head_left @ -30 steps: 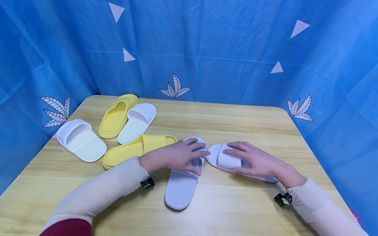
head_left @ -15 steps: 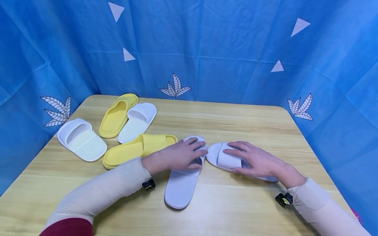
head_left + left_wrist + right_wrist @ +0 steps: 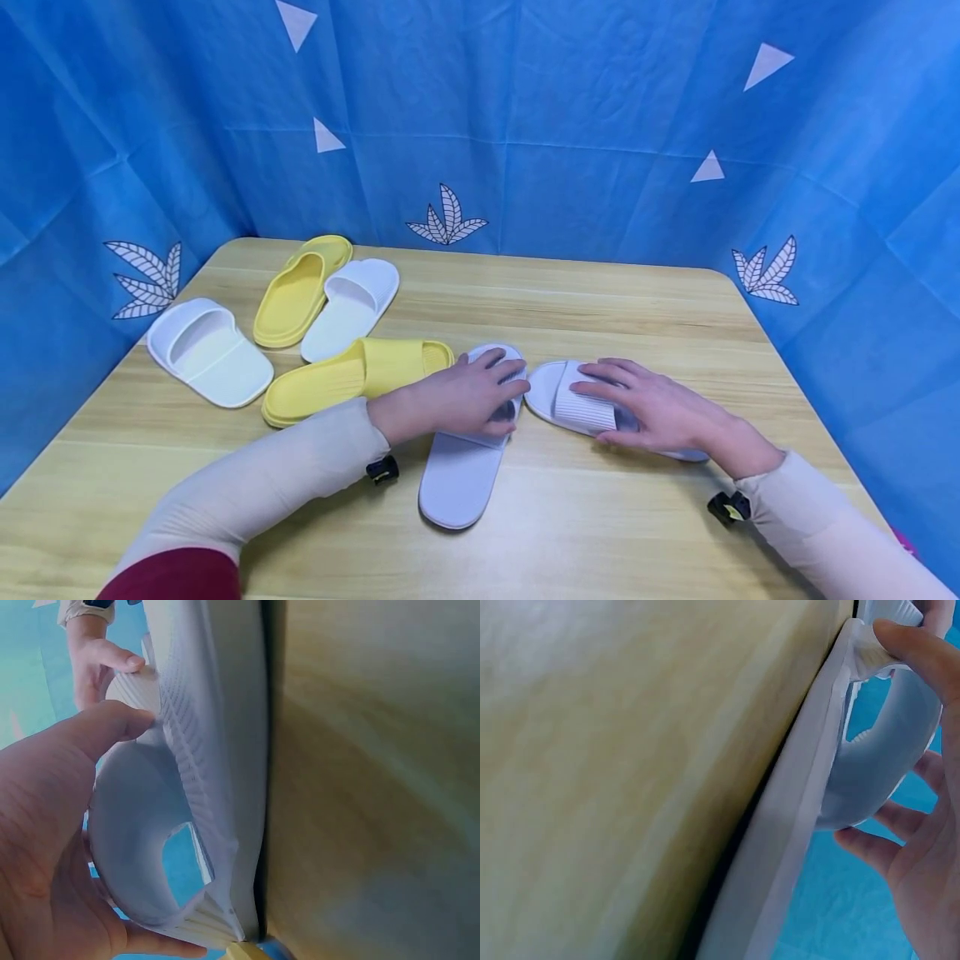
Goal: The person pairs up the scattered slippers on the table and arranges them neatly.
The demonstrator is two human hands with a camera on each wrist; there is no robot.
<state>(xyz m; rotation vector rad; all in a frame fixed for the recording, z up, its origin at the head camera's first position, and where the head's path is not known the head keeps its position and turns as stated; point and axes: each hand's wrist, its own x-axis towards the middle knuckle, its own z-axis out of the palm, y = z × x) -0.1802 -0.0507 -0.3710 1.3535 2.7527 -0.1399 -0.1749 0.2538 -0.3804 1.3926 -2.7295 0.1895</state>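
A pale lilac-grey slide slipper (image 3: 459, 487) lies on the table, toe pointing away. My left hand (image 3: 468, 396) grips its strap from above; in the left wrist view the thumb (image 3: 124, 724) is on one side of the strap and the fingers are round the other. To the right, a matching ribbed-strap slipper (image 3: 583, 408) lies at an angle, its toe close to the first slipper's toe. My right hand (image 3: 663, 408) holds that strap, with the thumb (image 3: 907, 645) at one end and fingertips at the other. Both soles appear flat on the table.
Left of my left hand lies a yellow slipper (image 3: 322, 392), near the held one. Behind are another yellow slipper (image 3: 292, 300) and a white slipper (image 3: 345, 312) side by side; a second white slipper (image 3: 225, 367) is further left. A blue curtain (image 3: 592, 125) borders the table (image 3: 637, 533).
My left thumb and fingers have drawn in a little around the strap. The right hand and both slippers stay almost where they were; the head view has shifted slightly.
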